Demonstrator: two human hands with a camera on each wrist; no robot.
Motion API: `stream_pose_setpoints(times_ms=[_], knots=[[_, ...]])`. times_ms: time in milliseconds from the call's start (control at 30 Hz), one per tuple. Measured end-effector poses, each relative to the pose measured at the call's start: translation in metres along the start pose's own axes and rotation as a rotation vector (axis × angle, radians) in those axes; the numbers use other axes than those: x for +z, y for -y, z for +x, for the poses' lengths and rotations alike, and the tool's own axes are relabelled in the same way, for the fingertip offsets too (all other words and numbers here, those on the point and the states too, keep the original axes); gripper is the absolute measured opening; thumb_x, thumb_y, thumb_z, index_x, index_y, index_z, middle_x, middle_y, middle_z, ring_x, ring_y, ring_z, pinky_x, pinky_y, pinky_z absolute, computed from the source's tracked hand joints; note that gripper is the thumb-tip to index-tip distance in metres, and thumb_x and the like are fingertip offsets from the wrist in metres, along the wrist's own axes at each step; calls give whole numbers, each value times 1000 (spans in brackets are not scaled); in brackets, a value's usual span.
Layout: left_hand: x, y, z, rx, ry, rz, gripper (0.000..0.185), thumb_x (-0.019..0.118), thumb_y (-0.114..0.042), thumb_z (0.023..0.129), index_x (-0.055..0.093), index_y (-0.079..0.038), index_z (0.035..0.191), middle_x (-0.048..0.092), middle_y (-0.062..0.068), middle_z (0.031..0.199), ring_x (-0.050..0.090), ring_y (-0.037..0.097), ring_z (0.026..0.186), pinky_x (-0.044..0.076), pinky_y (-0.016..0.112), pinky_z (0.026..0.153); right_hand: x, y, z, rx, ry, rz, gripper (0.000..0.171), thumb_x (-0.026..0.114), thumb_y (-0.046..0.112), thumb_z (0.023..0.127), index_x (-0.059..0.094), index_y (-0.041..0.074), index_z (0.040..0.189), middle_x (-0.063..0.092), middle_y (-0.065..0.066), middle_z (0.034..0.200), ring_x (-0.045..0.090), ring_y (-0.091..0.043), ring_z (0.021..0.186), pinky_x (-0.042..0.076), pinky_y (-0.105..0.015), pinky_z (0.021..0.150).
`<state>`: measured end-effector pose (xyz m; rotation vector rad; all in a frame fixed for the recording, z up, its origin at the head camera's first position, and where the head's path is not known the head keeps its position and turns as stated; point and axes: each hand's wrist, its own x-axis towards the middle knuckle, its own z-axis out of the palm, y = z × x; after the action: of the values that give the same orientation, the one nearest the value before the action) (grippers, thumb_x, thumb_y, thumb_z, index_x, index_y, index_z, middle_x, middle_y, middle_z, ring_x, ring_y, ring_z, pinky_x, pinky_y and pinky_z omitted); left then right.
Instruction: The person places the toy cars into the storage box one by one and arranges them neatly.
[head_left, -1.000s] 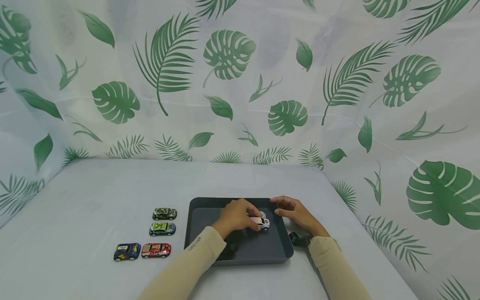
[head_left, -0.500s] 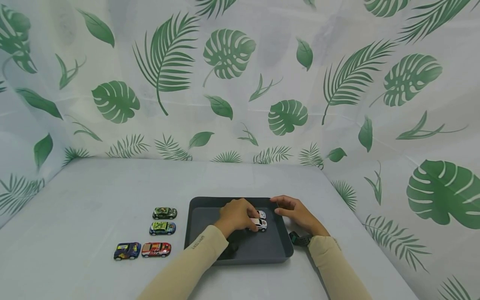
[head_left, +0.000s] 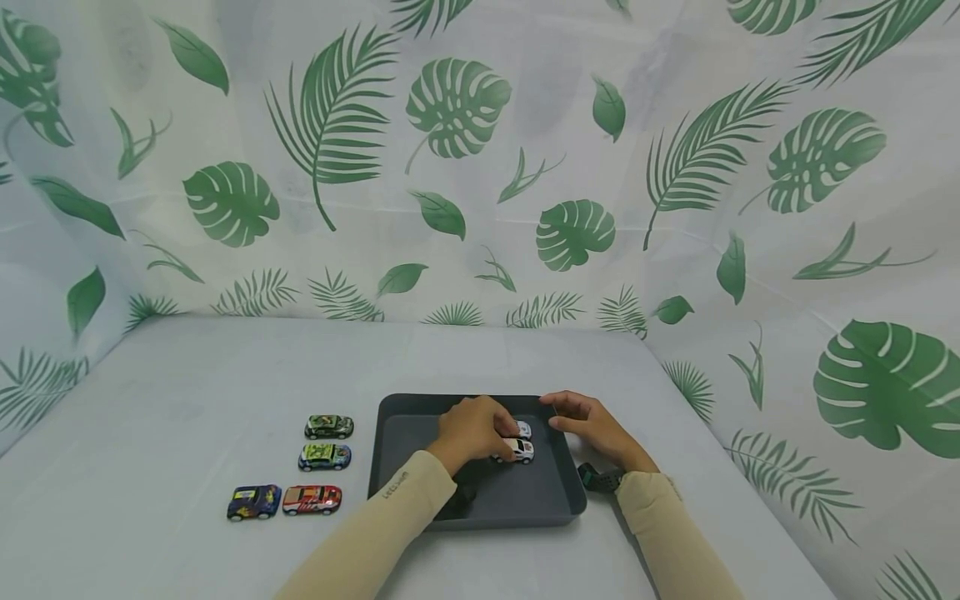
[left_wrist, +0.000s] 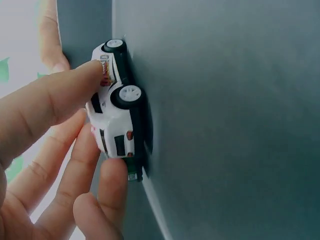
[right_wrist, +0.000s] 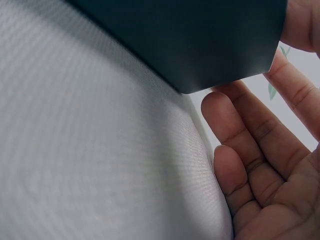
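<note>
White toy car [left_wrist: 121, 119], pinched between the thumb and fingers of our left hand [head_left: 471, 427], was inside the dark tray [head_left: 521, 497] near its right side, just in front of a second white car [head_left: 525, 429]. Our right hand [head_left: 596, 429], fingers relaxed, touched the tray's far right corner. Left of the tray we saw a black car [head_left: 329, 427], yellow-green car [head_left: 324, 457], red car [head_left: 312, 500] and blue car [head_left: 254, 503].

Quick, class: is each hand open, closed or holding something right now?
Left hand: pinching a white toy car.
Right hand: open, touching the dark tray at its far right corner.
</note>
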<state>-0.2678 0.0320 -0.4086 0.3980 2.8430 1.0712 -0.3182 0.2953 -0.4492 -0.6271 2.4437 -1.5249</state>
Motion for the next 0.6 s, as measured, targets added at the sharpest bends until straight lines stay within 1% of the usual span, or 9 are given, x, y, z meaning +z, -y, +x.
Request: stream_pose_setpoints(times_ms=[200,300,433,600], knots=[[-2,-1,-2,0,19,-8,30,101,-19,76,87,-22,102,80,-10,93,71,14,91,52,53,91,0,-1,1,-1,3,3,43,69,11,105,61,-7,144,63,-27,144,62,-35,131,46,-43,111],[-4,-1,-3,0,32,-24,30,100,-19,78,86,-22,105,80,-9,96,72,15,95,51,55,94,1,0,1,0,5,9,44,69,12,105,61,-7,144,64,-27,143,63,-35,129,46,-42,110],[-11,-1,-4,18,60,-70,30,97,-17,81,86,-20,108,80,-8,99,72,19,100,52,57,96,0,0,1,3,9,18,44,69,12,105,61,-7,144,65,-27,141,64,-32,126,46,-41,109],[-20,0,-5,51,98,-138,31,95,-16,83,86,-17,112,80,-7,102,72,20,102,54,56,96,0,0,0,-3,12,24,44,68,12,105,61,-8,144,66,-27,139,65,-28,123,46,-42,109]])
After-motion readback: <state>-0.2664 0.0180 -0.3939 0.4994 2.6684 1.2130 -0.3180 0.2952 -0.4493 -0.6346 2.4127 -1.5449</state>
